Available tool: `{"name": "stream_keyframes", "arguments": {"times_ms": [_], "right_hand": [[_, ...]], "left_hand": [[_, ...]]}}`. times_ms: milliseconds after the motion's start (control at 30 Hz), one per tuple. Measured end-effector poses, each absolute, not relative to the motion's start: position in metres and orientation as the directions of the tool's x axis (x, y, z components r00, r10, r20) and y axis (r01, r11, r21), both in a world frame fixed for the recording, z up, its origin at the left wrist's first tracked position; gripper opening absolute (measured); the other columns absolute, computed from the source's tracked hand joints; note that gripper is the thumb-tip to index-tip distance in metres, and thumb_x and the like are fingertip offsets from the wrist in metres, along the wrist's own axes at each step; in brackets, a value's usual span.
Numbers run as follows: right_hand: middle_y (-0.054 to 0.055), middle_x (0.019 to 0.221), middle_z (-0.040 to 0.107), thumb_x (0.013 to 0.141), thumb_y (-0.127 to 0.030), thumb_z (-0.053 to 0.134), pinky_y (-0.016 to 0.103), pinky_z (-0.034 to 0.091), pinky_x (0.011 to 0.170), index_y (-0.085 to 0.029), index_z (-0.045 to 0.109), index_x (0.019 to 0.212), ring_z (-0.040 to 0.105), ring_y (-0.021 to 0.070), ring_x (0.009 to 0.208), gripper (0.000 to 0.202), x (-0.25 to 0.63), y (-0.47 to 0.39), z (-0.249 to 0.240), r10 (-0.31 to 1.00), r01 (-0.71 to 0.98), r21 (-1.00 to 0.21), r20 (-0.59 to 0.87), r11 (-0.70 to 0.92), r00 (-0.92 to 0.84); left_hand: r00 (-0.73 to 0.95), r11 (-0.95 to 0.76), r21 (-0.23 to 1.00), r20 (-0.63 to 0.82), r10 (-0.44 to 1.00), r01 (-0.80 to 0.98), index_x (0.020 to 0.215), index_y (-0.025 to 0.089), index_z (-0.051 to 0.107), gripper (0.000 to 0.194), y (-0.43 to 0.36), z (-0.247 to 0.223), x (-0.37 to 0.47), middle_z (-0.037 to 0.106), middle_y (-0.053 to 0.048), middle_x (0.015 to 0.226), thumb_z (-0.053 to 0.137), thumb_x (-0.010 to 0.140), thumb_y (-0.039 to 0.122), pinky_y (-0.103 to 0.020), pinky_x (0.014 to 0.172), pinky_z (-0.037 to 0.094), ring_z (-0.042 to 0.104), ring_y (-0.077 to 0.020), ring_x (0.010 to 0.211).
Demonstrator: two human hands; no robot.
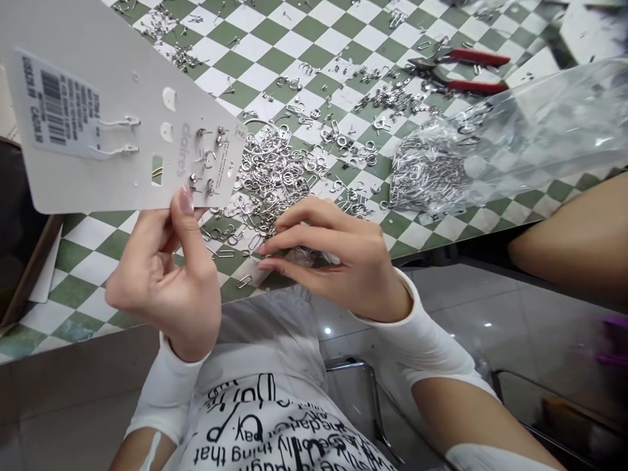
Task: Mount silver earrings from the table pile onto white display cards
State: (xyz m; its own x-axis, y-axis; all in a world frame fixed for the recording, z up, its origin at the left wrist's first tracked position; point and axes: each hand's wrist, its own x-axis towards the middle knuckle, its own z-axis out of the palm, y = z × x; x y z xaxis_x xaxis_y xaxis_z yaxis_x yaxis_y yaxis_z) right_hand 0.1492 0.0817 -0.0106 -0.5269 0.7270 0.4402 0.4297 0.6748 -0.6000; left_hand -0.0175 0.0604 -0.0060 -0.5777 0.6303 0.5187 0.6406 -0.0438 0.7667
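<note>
My left hand (167, 275) holds up a grey jewellery card (112, 131) by its lower edge, thumb on the front. The card carries a barcode label at its left end and several small silver earrings near its right end. My right hand (338, 255) rests at the near edge of the table, its fingertips pinched together in a heap of small silver rings and clips (279, 176). Whether a piece sits between those fingers is too small to tell.
The table has a green and white checked cloth (294, 39) strewn with metal parts. Red-handled pliers (461, 69) lie at the far right. A clear plastic bag (490, 150) of silver pieces lies right of the heap. Another person's arm (574, 242) is at the right edge.
</note>
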Motion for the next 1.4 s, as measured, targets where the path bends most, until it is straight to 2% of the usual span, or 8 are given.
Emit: {"name": "stream_keyframes", "arguments": {"times_ms": [167, 333, 500, 733, 967, 1100, 1300, 1400], "right_hand": [[0.004, 0.084, 0.070, 0.093, -0.021, 0.073, 0.035, 0.042, 0.069, -0.015, 0.071, 0.087, 0.063, 0.0154, 0.076, 0.009, 0.141, 0.076, -0.017, 0.695, 0.481, -0.507, 0.441, 0.715, -0.569], [0.007, 0.085, 0.071, 0.095, -0.010, 0.065, 0.035, 0.047, 0.070, -0.012, 0.064, 0.092, 0.066, 0.0169, 0.080, 0.003, 0.136, 0.074, -0.021, 0.604, 0.463, -0.388, 0.505, 0.797, -0.616], [0.005, 0.089, 0.074, 0.087, 0.002, 0.068, 0.031, 0.060, 0.075, -0.016, 0.066, 0.099, 0.072, 0.0157, 0.082, 0.021, 0.142, 0.073, -0.019, 0.697, 0.327, -0.617, 0.602, 0.716, -0.390], [0.003, 0.089, 0.075, 0.086, -0.001, 0.071, 0.036, 0.064, 0.076, -0.020, 0.070, 0.091, 0.073, 0.0186, 0.087, 0.020, 0.127, 0.092, 0.000, 0.811, 0.231, -0.783, 0.520, 0.578, -0.268], [0.002, 0.098, 0.077, 0.084, 0.001, 0.073, 0.031, 0.067, 0.081, -0.014, 0.074, 0.102, 0.075, 0.0150, 0.091, 0.023, 0.102, 0.111, 0.010, 0.833, 0.004, -0.869, 0.474, 0.496, -0.284], [0.003, 0.093, 0.079, 0.083, -0.001, 0.075, 0.030, 0.070, 0.080, -0.012, 0.076, 0.094, 0.077, 0.0147, 0.086, 0.016, 0.100, 0.110, 0.004, 0.863, -0.065, -0.903, 0.425, 0.424, -0.272], [0.000, 0.091, 0.076, 0.091, 0.001, 0.062, 0.027, 0.070, 0.079, -0.017, 0.071, 0.092, 0.075, 0.0119, 0.085, 0.020, 0.099, 0.106, 0.000, 0.874, 0.117, -0.890, 0.395, 0.440, -0.282], [0.003, 0.092, 0.075, 0.091, -0.002, 0.064, 0.031, 0.069, 0.078, -0.018, 0.070, 0.091, 0.074, 0.0146, 0.089, 0.017, 0.099, 0.105, 0.002, 0.858, 0.114, -0.873, 0.430, 0.475, -0.281]], "left_hand": [[-0.577, -0.009, 0.774, 0.480, 0.661, 0.634, 0.072, 0.022, 0.068, 0.029, 0.058, -0.005, -0.016, 0.062, 0.000, 0.060, 0.062, 0.099, 0.027, -0.030, 0.061, 0.055, 0.070, -0.0180, 0.065], [-0.583, -0.069, 0.782, 0.518, 0.626, 0.620, 0.070, 0.020, 0.067, 0.027, 0.060, -0.006, -0.018, 0.063, 0.002, 0.058, 0.066, 0.096, 0.025, -0.029, 0.057, 0.054, 0.070, -0.0163, 0.062], [-0.550, -0.100, 0.781, 0.518, 0.656, 0.616, 0.069, 0.021, 0.068, 0.028, 0.060, -0.008, -0.021, 0.065, 0.002, 0.058, 0.065, 0.097, 0.024, -0.028, 0.057, 0.053, 0.069, -0.0147, 0.060], [-0.472, -0.149, 0.679, 0.635, 0.612, 0.719, 0.070, 0.019, 0.068, 0.025, 0.060, -0.012, -0.022, 0.064, 0.001, 0.056, 0.066, 0.095, 0.020, -0.029, 0.049, 0.037, 0.057, -0.0124, 0.049], [-0.462, -0.139, 0.647, 0.663, 0.589, 0.750, 0.073, 0.018, 0.068, 0.021, 0.058, -0.015, -0.022, 0.069, 0.000, 0.060, 0.068, 0.093, 0.017, -0.027, 0.052, 0.042, 0.059, -0.0121, 0.049], [-0.461, -0.130, 0.639, 0.666, 0.587, 0.758, 0.075, 0.018, 0.070, 0.018, 0.058, -0.016, -0.021, 0.069, 0.000, 0.062, 0.068, 0.093, 0.018, -0.026, 0.052, 0.043, 0.060, -0.0123, 0.051], [-0.418, -0.110, 0.604, 0.660, 0.624, 0.790, 0.070, 0.018, 0.068, 0.025, 0.056, -0.015, -0.022, 0.063, 0.001, 0.056, 0.067, 0.095, 0.021, -0.025, 0.049, 0.040, 0.052, -0.0096, 0.045], [-0.404, -0.097, 0.587, 0.659, 0.634, 0.804, 0.072, 0.018, 0.069, 0.023, 0.055, -0.015, -0.021, 0.064, 0.001, 0.058, 0.067, 0.095, 0.020, -0.025, 0.050, 0.042, 0.054, -0.0101, 0.047]]}}
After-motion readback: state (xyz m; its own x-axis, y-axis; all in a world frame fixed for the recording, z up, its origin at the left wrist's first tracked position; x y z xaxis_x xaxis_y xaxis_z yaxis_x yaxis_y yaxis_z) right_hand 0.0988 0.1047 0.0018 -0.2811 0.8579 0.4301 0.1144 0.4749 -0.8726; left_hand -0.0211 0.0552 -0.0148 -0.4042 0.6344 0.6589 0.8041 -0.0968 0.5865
